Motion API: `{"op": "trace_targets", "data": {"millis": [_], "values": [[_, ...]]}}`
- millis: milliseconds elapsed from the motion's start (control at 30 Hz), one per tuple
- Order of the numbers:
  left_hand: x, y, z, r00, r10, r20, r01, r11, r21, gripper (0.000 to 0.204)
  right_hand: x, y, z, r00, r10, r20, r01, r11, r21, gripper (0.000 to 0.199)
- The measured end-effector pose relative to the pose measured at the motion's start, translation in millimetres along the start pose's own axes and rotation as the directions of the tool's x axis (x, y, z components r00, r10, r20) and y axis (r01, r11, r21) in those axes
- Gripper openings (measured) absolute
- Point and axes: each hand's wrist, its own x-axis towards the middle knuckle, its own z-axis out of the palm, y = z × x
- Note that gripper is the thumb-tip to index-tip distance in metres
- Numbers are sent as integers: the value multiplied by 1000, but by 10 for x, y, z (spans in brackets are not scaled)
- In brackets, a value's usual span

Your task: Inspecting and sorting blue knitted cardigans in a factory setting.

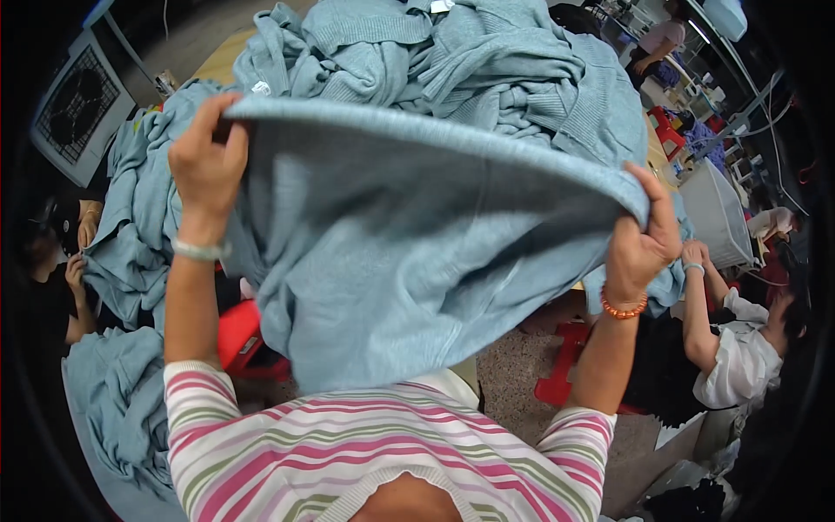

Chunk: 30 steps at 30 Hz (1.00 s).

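A light blue knitted garment (409, 244) is stretched out in the air in front of me, its ribbed edge on top. My left hand (207, 165) grips the upper left corner of that edge. My right hand (642, 239) pinches the upper right corner. The cloth hangs down between both hands and covers my lap. I wear a pink, white and green striped top (365, 452), a pale bracelet on the left wrist and an orange bead bracelet on the right.
A big heap of the same blue knitwear (452, 52) lies on the table behind the held piece. More blue garments (113, 400) hang at my left. A person in white (739, 348) sits at the right, another person (52, 278) at the left. Red stools (570, 365) stand below.
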Motion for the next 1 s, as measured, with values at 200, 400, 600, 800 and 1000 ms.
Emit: {"op": "trace_targets", "data": {"millis": [200,400,600,800,1000], "values": [[573,209,383,917,398,-24,-390,908,150,18,280,78,-868,1000,14,25,-1,893,-450,35],[864,1292,458,515,288,807,692,417,-590,29,1063,906,-2321,883,467,-59,-466,884,19,30],[1195,1753,769,804,342,486,576,-650,-496,26,2866,1385,-2393,998,26,64,-17,990,-139,23],[733,430,819,638,-522,566,397,-407,-823,32,1764,-239,1122,848,164,503,-340,898,279,65],[-881,-807,466,476,-788,389,692,63,-720,42,271,552,1431,597,-117,794,174,985,14,45]]}}
